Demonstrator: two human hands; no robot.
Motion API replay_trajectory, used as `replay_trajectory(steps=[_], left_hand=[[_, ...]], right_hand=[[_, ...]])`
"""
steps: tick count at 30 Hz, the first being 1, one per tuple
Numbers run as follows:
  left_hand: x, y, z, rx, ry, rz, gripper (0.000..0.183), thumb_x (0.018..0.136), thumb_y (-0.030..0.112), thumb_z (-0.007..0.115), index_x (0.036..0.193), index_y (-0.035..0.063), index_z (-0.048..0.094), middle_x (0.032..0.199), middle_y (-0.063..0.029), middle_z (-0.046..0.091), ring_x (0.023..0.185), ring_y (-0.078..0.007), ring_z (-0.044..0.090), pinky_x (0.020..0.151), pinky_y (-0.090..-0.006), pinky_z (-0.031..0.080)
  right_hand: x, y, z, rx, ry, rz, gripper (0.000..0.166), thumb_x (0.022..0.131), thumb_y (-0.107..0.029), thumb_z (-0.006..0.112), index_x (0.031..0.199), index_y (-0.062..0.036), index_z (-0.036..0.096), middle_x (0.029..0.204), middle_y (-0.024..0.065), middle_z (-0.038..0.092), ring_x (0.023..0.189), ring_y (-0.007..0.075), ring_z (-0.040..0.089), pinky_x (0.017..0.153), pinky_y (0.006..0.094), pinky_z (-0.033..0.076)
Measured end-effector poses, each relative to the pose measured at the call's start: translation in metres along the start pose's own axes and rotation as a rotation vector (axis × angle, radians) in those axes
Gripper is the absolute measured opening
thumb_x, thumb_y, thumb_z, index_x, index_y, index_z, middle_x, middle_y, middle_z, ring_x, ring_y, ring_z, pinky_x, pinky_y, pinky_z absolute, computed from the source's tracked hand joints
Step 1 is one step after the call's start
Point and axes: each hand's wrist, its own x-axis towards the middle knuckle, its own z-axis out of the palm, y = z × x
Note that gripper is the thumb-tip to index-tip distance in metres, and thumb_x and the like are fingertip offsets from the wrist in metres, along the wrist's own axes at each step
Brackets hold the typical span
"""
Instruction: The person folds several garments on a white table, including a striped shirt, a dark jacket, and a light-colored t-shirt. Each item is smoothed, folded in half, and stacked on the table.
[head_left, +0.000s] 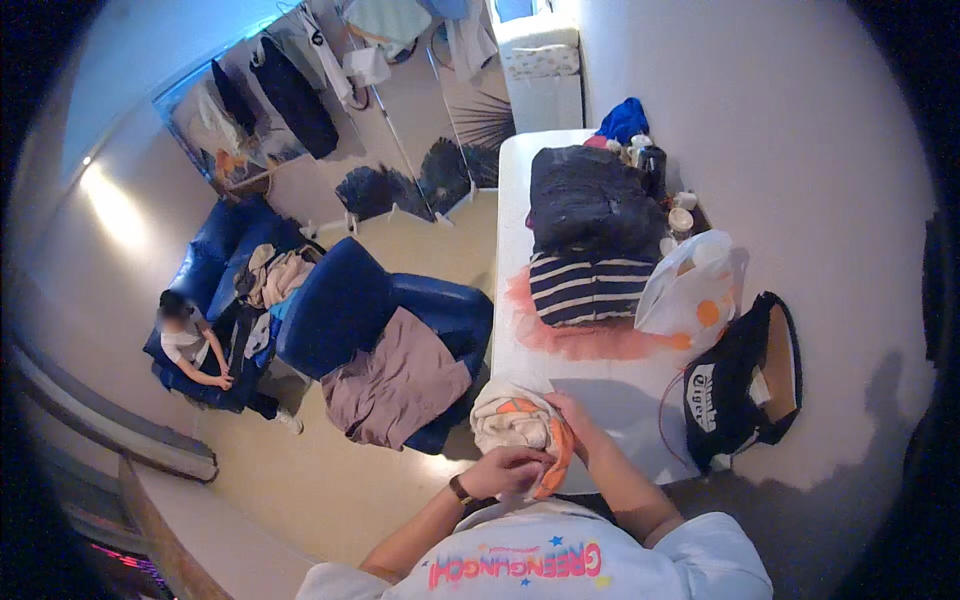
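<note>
A bundled cream and orange cloth (514, 424) is held at the near left edge of the white table (600, 397), close to my body. My left hand (506, 471), with a watch on its wrist, grips the near side of the bundle. On its right side, my right hand (571, 421) holds the cloth, some fingers hidden by it. Farther along the table lie a pile of dark folded clothes (592, 199) and a navy and white striped garment (592, 289). A white plastic bag (686, 289) with orange spots stands to their right.
A black bag (739, 382) rests at the table's right edge. Jars (681, 220) and a blue cloth (624, 120) are at the back right. Left of the table, a blue chair (337, 300) bears a mauve cloth (401, 379). A person (187, 341) sits on a blue sofa (214, 255).
</note>
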Motion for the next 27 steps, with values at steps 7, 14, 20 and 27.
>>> replay_trajectory(steps=[7,14,20,27], left_hand=[[0.016,-0.03,-0.016,-0.424,0.775,0.139,0.048,0.087,0.029,0.062,0.124,0.0029,0.044,0.112,-0.0075,0.053,0.095,-0.0161,0.054,0.08,-0.0309,0.046],[0.079,-0.056,0.001,-1.027,-0.033,0.038,0.049,0.092,0.04,0.046,0.129,0.0081,0.045,0.126,-0.0111,0.053,0.113,-0.0245,0.052,0.097,-0.0389,0.04],[0.097,-0.021,-0.019,-0.897,0.297,0.167,0.03,0.088,0.019,0.054,0.112,0.0022,0.057,0.11,-0.0095,0.063,0.097,-0.02,0.061,0.085,-0.0348,0.049],[0.064,0.066,-0.033,-0.373,0.853,0.376,0.033,0.094,0.032,0.048,0.099,0.002,0.062,0.091,-0.0061,0.064,0.081,-0.0176,0.059,0.075,-0.0302,0.048]], right_hand=[[-0.051,-0.068,-0.025,-0.129,-0.24,-0.045,0.037,0.086,-0.026,0.061,0.114,-0.0021,0.058,0.105,0.0064,0.062,0.093,0.0164,0.06,0.079,0.0286,0.048],[-0.069,-0.065,-0.041,-0.487,-0.255,-0.011,0.033,0.086,-0.026,0.063,0.108,-0.0013,0.061,0.096,0.0038,0.063,0.085,0.0122,0.059,0.075,0.026,0.048],[-0.084,-0.084,-0.07,-0.273,-0.138,-0.219,0.026,0.085,-0.016,0.061,0.104,0.0019,0.063,0.093,0.0056,0.065,0.081,0.0139,0.061,0.073,0.027,0.048],[-0.088,-0.088,-0.126,0.293,0.298,-0.57,0.015,0.081,-0.011,0.061,0.09,-0.0003,0.064,0.087,0.0079,0.065,0.077,0.0195,0.062,0.073,0.0312,0.049]])
